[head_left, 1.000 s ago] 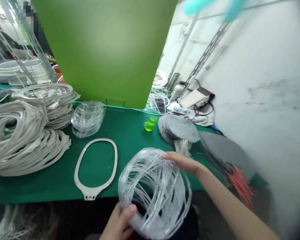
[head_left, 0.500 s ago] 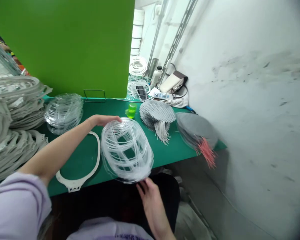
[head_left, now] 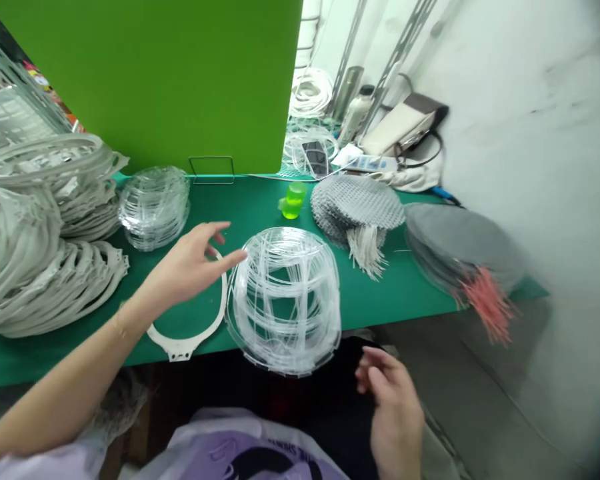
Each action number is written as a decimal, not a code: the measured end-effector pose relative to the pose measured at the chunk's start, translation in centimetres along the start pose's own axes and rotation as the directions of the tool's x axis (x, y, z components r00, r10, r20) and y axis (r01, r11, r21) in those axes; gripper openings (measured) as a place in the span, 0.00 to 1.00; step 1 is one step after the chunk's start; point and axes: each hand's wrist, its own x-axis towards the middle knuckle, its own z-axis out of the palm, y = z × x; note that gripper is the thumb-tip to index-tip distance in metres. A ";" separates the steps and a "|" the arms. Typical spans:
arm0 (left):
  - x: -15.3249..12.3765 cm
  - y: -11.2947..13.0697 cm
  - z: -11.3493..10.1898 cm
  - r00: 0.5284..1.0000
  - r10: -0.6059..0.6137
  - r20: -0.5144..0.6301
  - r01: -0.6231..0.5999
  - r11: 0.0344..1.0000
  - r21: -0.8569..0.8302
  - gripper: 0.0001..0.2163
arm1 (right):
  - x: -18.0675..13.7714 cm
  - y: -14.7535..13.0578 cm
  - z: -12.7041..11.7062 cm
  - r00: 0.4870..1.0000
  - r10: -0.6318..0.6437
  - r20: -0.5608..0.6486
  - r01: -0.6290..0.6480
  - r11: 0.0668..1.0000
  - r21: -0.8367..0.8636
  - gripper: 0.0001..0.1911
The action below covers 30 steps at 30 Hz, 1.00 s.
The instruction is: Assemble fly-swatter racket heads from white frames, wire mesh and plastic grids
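A stack of clear plastic ring frames [head_left: 300, 357] rests at the front edge of the green table, jutting slightly over it. Just left of the stack hovers my left hand [head_left: 193, 261], open, its fingers spread and thumb close to the stack's upper left rim. Below that hand a single white oval frame [head_left: 180, 347] with a tabbed end lies on the table, partly covered by my wrist and forearm. My right hand [head_left: 393, 407] is in the air over my lap, right of the clear stack, with loosely bent fingers and nothing in it.
White frames [head_left: 75, 287] are piled high at left, beside more clear rings [head_left: 155, 210]. A green container [head_left: 294, 200], grey mesh discs [head_left: 360, 200] with white ties and dark discs [head_left: 460, 233] with red ties stand rightward. A green panel [head_left: 145, 87] rises behind.
Both hands have come off the clear stack, the left moving leftward and the right outward to the right. The stack sits turned a little more upright. The view has shifted left.
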 end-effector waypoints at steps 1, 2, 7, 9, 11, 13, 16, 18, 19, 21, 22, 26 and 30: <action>-2.0 -0.6 0.0 0.999 -0.050 0.006 0.050 0.999 -0.001 0.34 | -0.1 -0.6 0.3 0.999 -0.046 -0.024 0.045 0.999 -0.029 0.17; -3.7 -1.1 0.2 0.993 -0.114 0.036 0.115 0.993 -0.041 0.33 | -0.2 -1.1 0.7 0.995 -0.092 -0.030 0.091 0.994 -0.053 0.15; -7.1 -3.1 3.4 0.929 -0.258 0.264 0.344 0.863 -0.369 0.34 | 1.3 -2.1 3.3 0.977 -0.213 -0.003 0.210 0.968 -0.134 0.24; -7.0 -3.1 5.1 0.959 -0.239 0.152 0.282 0.853 -0.439 0.35 | 2.9 -1.8 3.9 0.993 -0.115 0.033 0.119 0.984 -0.130 0.31; -6.8 -2.6 6.8 0.975 -0.215 0.056 0.214 0.845 -0.490 0.38 | 4.5 -1.5 4.3 0.994 0.034 0.101 -0.027 0.997 -0.071 0.33; -6.7 -1.6 8.5 0.979 -0.197 0.056 0.195 0.816 -0.545 0.43 | 5.7 -1.7 4.5 0.968 0.130 0.217 -0.131 0.991 -0.009 0.33; -6.7 -0.2 10.4 0.985 -0.165 0.055 0.166 0.796 -0.582 0.47 | 7.0 -3.2 4.5 0.903 0.194 0.383 -0.229 0.972 0.046 0.31; -6.8 0.3 10.9 0.984 -0.174 0.022 0.154 0.798 -0.583 0.47 | 7.8 -4.5 4.4 0.856 0.242 0.456 -0.289 0.957 0.034 0.30; -6.8 0.3 10.9 0.983 -0.185 0.021 0.162 0.795 -0.585 0.46 | 8.1 -5.1 4.3 0.836 0.254 0.487 -0.294 0.956 0.007 0.30; -6.8 0.2 10.7 0.980 -0.196 0.034 0.177 0.777 -0.604 0.46 | 8.7 -6.0 4.3 0.797 0.245 0.551 -0.253 0.965 -0.065 0.31; -6.8 0.1 10.5 0.980 -0.194 0.042 0.179 0.767 -0.617 0.46 | 8.8 -6.2 4.3 0.779 0.233 0.583 -0.225 0.970 -0.088 0.32; -7.1 -0.3 9.7 0.985 -0.171 0.030 0.147 0.728 -0.669 0.48 | 8.4 -6.0 4.8 0.758 0.184 0.626 -0.245 0.969 0.012 0.32; -7.6 0.1 10.3 0.999 -0.042 -0.003 0.026 0.665 -0.746 0.45 | 7.0 -5.6 4.5 0.788 0.163 0.594 -0.366 0.900 0.239 0.32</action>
